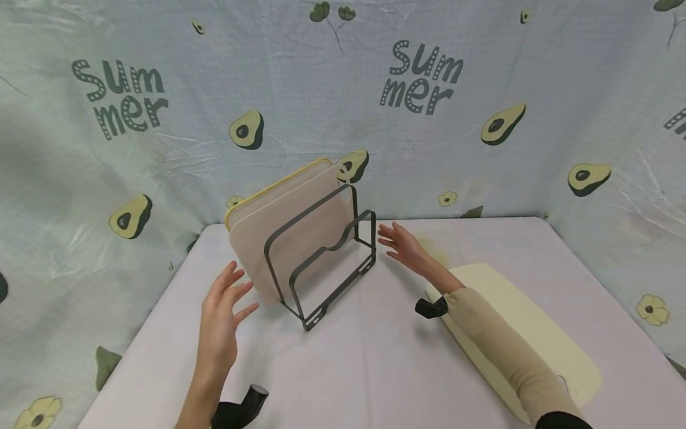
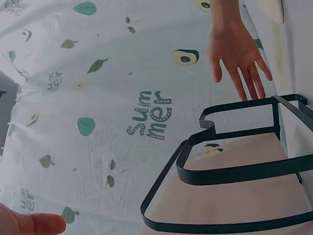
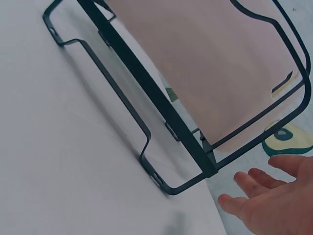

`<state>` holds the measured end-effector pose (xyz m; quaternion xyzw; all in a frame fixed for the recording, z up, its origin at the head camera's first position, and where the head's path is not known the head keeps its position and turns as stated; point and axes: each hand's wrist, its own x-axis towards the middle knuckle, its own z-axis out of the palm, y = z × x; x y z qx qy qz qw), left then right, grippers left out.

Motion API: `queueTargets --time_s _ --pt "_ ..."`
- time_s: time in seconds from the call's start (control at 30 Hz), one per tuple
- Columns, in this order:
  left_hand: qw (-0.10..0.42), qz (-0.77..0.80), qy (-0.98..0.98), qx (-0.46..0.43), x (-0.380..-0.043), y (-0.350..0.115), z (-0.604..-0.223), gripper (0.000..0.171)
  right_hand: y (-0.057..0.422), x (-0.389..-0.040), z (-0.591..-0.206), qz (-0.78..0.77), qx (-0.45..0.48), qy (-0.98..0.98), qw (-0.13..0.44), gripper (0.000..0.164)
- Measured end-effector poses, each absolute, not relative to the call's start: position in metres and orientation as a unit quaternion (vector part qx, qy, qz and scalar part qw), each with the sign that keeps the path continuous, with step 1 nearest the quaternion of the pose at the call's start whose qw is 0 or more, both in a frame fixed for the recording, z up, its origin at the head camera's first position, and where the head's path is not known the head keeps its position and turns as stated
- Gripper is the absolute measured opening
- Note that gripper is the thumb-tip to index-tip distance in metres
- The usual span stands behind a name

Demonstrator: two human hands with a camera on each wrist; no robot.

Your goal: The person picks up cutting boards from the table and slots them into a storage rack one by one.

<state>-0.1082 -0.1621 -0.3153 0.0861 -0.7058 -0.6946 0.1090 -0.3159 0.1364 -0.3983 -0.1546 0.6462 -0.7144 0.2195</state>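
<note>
Head view, from the left: the left hand [image 1: 220,319] is held up over the tabletop [image 1: 343,369], its fingers extended and spread, gripping nothing. Just beyond those fingertips is the lower left edge of a pinkish-beige cutting board [image 1: 300,244]; whether they brush it is hard to judge from this angle. Behind that, farther from the fingers, leans a yellow-edged cutting board [image 1: 281,195]. On the near side of both, to the right of the left fingers, dark metal rack [image 2: 239,175] loops cross the pinkish-beige face; the rack stands at a slant to the person.

Next comes the right hand [image 1: 406,245], just beside the rack's far right end. Its fingers are also parted and hold nothing, and the right wrist view shows a gap between them and the frame. Behind these fingers, under the sleeve [image 1: 504,345], a cream cutting board [image 1: 527,322] lies flat on the tabletop.

The step in hand looks like setting or steadying the loaded rack between two free hands, with the cream board not yet stood up. If the rack is to be shifted, the next move calls for both sets of fingers to close inward on its ends; if the cream board is wanted, the right fingers must get under its edge.
</note>
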Motion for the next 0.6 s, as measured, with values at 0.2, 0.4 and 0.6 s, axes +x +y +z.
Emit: queueTargets --time_s 0.2,0.4,0.6 --pt "0.116 -0.704 -0.699 0.041 -0.102 -0.159 -0.313 0.045 0.151 -0.304 -0.398 -0.671 -0.175 0.687 0.216 0.055" --pt "0.115 -0.71 -0.693 -0.04 -0.097 -0.15 -0.315 0.044 0.182 -0.28 -0.402 -0.626 -0.195 0.723 0.216 0.053" --pt "0.094 -0.694 -0.707 -0.098 -0.099 -0.135 -0.316 0.04 0.22 -0.253 -0.409 -0.625 -0.191 0.728 0.21 0.056"
